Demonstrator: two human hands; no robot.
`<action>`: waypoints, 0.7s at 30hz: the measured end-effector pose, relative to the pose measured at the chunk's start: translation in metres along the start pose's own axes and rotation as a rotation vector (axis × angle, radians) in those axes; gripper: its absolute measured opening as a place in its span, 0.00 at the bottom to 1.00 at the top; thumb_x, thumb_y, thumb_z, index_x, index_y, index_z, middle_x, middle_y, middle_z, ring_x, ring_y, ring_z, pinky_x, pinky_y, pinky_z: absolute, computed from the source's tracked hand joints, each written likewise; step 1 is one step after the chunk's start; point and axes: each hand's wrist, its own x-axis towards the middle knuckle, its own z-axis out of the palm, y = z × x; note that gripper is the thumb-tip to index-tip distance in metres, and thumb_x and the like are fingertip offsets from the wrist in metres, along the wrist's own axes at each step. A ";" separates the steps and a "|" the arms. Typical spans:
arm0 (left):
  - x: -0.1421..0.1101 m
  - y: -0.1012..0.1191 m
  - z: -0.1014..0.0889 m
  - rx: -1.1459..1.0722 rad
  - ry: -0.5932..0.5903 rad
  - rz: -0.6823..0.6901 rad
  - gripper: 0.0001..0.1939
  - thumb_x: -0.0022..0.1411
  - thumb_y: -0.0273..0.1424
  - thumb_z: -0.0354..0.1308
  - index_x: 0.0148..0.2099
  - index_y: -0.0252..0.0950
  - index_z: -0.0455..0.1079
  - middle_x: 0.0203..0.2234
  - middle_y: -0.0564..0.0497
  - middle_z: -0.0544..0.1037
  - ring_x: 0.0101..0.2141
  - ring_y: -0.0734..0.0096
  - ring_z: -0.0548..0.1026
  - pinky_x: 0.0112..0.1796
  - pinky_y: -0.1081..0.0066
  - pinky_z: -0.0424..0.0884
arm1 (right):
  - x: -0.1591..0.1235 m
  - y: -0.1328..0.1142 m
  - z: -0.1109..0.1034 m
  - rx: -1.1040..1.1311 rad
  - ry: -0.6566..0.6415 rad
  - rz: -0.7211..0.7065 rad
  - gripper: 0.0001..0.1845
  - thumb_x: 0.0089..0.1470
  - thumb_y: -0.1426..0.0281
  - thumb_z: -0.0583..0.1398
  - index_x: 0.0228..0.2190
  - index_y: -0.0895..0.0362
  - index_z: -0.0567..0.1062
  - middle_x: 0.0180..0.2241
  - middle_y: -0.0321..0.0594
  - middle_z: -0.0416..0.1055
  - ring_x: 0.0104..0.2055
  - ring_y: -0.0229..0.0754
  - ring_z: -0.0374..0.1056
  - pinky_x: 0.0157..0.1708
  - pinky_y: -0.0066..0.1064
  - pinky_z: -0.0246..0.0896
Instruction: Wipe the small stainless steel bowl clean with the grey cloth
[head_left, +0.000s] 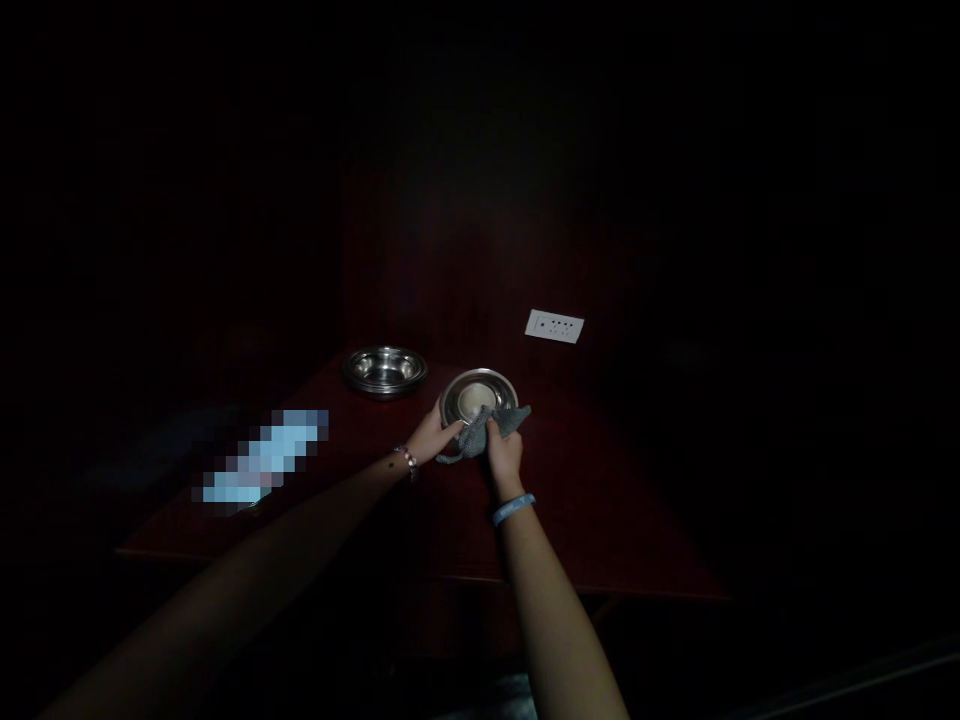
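Bare forearms (559, 610), in from eight and five o'clock. Grips a tilted metal bowl (477, 398) at its seven-o'clock rim with the left hand (429, 436); pinches a gray cloth (475, 436) against its five-o'clock side with the right hand (506, 458). Seems a wiping step; probably calls next for steady hold, fresh cloth contact. Beyond, toward ten, seemingly stacked bowls (385, 373) on the red table (600, 520); toward one, a socket panel (554, 326).

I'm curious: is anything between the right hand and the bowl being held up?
Yes, the grey cloth: it is bunched in the right hand, against the bowl's near right side. The left hand holds the near left edge with nothing visible in between.
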 end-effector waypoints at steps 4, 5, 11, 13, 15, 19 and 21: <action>0.000 -0.002 0.000 0.002 0.007 0.009 0.33 0.57 0.32 0.58 0.63 0.34 0.53 0.58 0.40 0.68 0.59 0.58 0.66 0.61 0.56 0.56 | 0.000 0.000 -0.001 0.001 0.004 -0.020 0.14 0.48 0.63 0.60 0.26 0.61 0.79 0.29 0.46 0.80 0.34 0.47 0.77 0.31 0.28 0.67; 0.000 -0.001 0.000 0.003 0.007 0.013 0.33 0.57 0.32 0.58 0.63 0.34 0.54 0.58 0.40 0.67 0.59 0.58 0.65 0.61 0.56 0.56 | 0.000 0.001 -0.001 0.001 0.005 -0.024 0.14 0.47 0.63 0.60 0.26 0.61 0.79 0.29 0.46 0.80 0.34 0.47 0.77 0.31 0.28 0.67; -0.001 0.002 0.000 0.007 0.018 -0.002 0.32 0.56 0.32 0.58 0.62 0.33 0.55 0.57 0.39 0.69 0.57 0.58 0.67 0.61 0.55 0.56 | 0.001 0.002 -0.001 -0.001 0.008 -0.010 0.14 0.47 0.62 0.60 0.27 0.62 0.79 0.30 0.47 0.80 0.34 0.48 0.77 0.31 0.27 0.66; 0.000 0.002 0.001 0.010 0.024 -0.006 0.32 0.56 0.32 0.58 0.62 0.33 0.56 0.56 0.40 0.70 0.57 0.58 0.67 0.61 0.55 0.56 | 0.001 0.002 -0.001 0.003 0.000 -0.004 0.14 0.48 0.63 0.60 0.28 0.62 0.79 0.31 0.48 0.80 0.34 0.48 0.77 0.31 0.28 0.67; 0.000 0.002 0.001 0.011 0.025 -0.006 0.32 0.56 0.32 0.58 0.62 0.34 0.56 0.56 0.40 0.70 0.57 0.58 0.67 0.61 0.56 0.56 | 0.001 0.002 -0.001 0.008 -0.005 -0.016 0.14 0.48 0.63 0.60 0.28 0.62 0.79 0.32 0.48 0.80 0.35 0.47 0.77 0.32 0.28 0.67; 0.000 0.002 0.000 0.012 0.016 -0.017 0.33 0.56 0.32 0.58 0.63 0.34 0.55 0.56 0.40 0.70 0.57 0.57 0.67 0.60 0.56 0.57 | 0.001 0.003 0.000 0.006 0.002 -0.025 0.14 0.49 0.63 0.60 0.29 0.62 0.79 0.33 0.49 0.80 0.35 0.47 0.77 0.32 0.28 0.67; -0.001 0.001 0.000 0.015 0.021 -0.017 0.33 0.55 0.31 0.58 0.62 0.34 0.55 0.56 0.40 0.70 0.56 0.58 0.68 0.60 0.56 0.58 | 0.001 0.003 0.000 0.003 0.004 -0.022 0.14 0.48 0.64 0.60 0.28 0.62 0.79 0.32 0.49 0.80 0.34 0.47 0.77 0.32 0.28 0.67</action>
